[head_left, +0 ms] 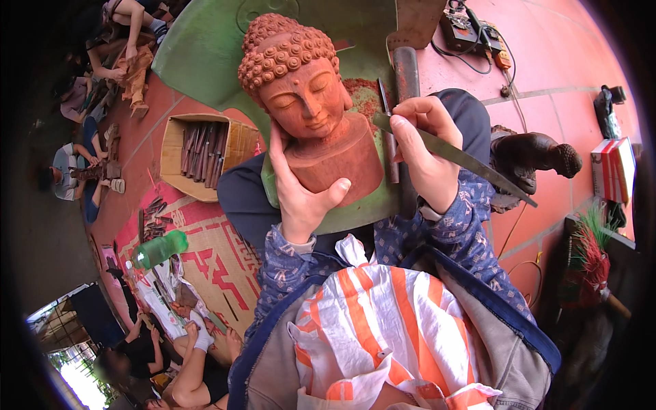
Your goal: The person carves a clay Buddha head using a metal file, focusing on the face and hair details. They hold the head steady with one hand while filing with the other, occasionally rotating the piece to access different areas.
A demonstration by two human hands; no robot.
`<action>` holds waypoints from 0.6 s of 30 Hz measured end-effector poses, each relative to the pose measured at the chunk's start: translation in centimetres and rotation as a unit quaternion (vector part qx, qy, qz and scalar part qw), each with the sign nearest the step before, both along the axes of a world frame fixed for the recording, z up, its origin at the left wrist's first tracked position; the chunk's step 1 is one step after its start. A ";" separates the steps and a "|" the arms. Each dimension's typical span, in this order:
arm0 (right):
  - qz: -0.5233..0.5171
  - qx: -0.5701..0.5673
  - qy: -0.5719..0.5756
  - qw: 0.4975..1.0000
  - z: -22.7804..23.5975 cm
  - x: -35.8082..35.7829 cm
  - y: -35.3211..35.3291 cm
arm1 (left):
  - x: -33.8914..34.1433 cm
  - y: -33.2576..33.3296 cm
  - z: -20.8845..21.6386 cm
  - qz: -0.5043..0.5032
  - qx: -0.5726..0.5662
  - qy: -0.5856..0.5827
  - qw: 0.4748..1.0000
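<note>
A reddish-brown carved wooden Buddha bust [307, 89], with curled hair and lowered eyelids, leans back on a green plastic surface [205, 61] between my knees. My left hand [301, 195] cups the bust's neck and base from the left, its thumb lying on the front of the base. Right of the bust, my right hand [430, 150] pinches a long, flat, tapering metal file [488, 172]. The file's upper end is close to the bust's shoulder; I cannot tell whether it touches. A slim chisel-like tool [387, 130] lies beside a dark round bar [406, 75].
A cardboard box [174, 154] of carving tools stands left, near loose tools [156, 219] and a green bottle [160, 249]. At right are a dark carved figure [536, 160], a corded power box [468, 34] and a brush [591, 256]. Several people work along the left.
</note>
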State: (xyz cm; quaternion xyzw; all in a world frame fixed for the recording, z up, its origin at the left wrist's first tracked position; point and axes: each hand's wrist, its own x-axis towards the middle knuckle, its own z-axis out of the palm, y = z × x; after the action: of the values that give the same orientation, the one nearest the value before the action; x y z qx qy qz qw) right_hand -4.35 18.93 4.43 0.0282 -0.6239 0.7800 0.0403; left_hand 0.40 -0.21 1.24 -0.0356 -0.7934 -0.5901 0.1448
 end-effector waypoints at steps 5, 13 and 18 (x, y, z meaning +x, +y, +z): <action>0.013 0.035 0.036 0.999 -1.0 1.2 -0.7 | -0.3 -0.6 -0.1 -0.016 0.044 0.004 0.999; 0.021 -0.035 0.031 0.999 -1.8 2.9 -2.8 | -0.4 -0.6 -0.6 -0.007 0.075 0.004 0.997; 0.001 0.012 0.050 0.999 -1.8 2.9 -2.9 | -0.5 -0.4 -0.4 -0.015 0.050 -0.005 0.999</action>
State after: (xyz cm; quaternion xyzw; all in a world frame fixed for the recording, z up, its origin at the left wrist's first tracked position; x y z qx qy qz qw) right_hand -1.47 16.03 2.62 0.0678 -0.6302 0.7702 0.0706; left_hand -0.14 -0.59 0.82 -0.0377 -0.7629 -0.6314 0.1334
